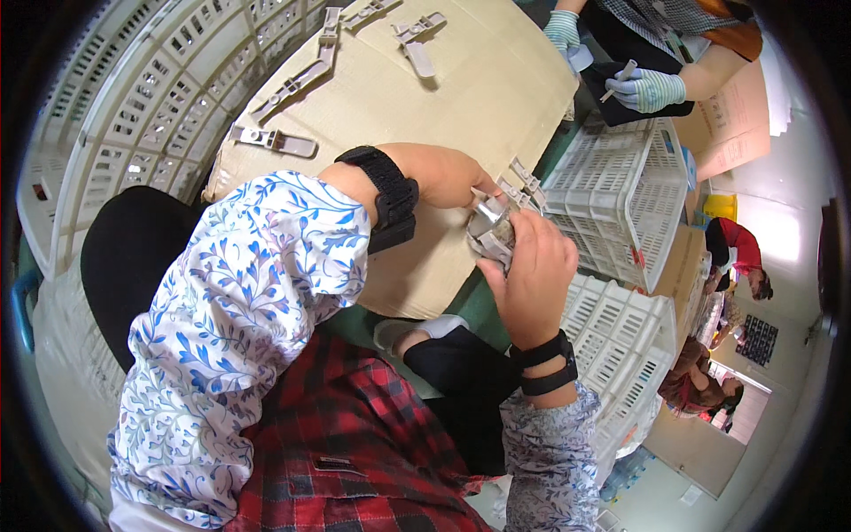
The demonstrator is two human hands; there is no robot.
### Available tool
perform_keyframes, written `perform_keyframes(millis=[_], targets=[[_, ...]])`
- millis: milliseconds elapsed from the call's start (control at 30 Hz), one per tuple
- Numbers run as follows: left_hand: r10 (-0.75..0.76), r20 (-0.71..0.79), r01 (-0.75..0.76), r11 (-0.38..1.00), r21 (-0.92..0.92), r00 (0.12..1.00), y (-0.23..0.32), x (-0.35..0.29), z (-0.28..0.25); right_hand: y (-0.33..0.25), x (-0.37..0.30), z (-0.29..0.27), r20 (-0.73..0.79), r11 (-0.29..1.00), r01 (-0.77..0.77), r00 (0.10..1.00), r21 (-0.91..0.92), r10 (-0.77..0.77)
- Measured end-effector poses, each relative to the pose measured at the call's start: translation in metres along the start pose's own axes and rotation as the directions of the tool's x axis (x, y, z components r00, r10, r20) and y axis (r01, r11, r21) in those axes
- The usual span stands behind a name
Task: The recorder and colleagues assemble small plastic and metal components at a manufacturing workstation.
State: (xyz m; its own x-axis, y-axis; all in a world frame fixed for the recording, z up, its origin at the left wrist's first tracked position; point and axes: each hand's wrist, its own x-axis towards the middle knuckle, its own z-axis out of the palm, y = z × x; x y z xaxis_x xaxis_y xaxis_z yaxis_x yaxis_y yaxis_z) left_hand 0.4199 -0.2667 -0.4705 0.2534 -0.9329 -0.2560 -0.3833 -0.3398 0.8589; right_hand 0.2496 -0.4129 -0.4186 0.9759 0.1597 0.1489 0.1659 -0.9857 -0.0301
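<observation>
My left hand (pixel 448 177) reaches across the cardboard sheet (pixel 479 62), its fingertips closed on a grey plastic part (pixel 493 232). My right hand (pixel 536 270) grips the same part from the other side, thumb below and fingers above. The part seems to be several pieces bunched together, one with a shiny surface; fingers hide some of it. Just beyond, more small grey plastic pieces (pixel 525 182) lie at the cardboard's right edge. Long hinged-looking grey plastic parts (pixel 282 142) are spread over its left and far side, one of them (pixel 417 46) lying by itself.
White slatted crates stand at the left (pixel 168 115) and at the right (pixel 612 191), with another crate (pixel 625 341) nearer on the right. Across the cardboard, a person's striped gloved hand (pixel 647 90) holds a small light piece. Other people are farther right.
</observation>
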Motion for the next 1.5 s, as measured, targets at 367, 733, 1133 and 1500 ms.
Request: perform_keyframes(millis=[367, 733, 1133, 1500], targets=[[0.422, -0.464, -0.255, 0.889, 0.380, 0.779, 0.009, -0.004, 0.008, 0.055, 0.038, -0.007, 0.033, 0.948, 0.002, 0.999, 0.318, -0.014], [0.325, -0.416, -0.101, 0.874, 0.476, 0.849, 0.051, 0.021, 0.024, 0.105, 0.056, -0.002, 0.313, 0.658, -0.278, 0.947, 0.699, 0.068], [-0.005, -0.160, 0.039, 0.977, 0.212, 0.987, 0.066, 0.051, -0.004, 0.144, 0.026, 0.007, 0.073, 0.643, -0.122, 0.992, 0.756, 0.102], [-0.041, -0.049, 0.043, 0.999, 0.031, 0.998, 0.060, 0.057, -0.013, 0.151, 0.042, 0.010, 0.112, 0.745, -0.143, 0.989, 0.651, 0.093]])
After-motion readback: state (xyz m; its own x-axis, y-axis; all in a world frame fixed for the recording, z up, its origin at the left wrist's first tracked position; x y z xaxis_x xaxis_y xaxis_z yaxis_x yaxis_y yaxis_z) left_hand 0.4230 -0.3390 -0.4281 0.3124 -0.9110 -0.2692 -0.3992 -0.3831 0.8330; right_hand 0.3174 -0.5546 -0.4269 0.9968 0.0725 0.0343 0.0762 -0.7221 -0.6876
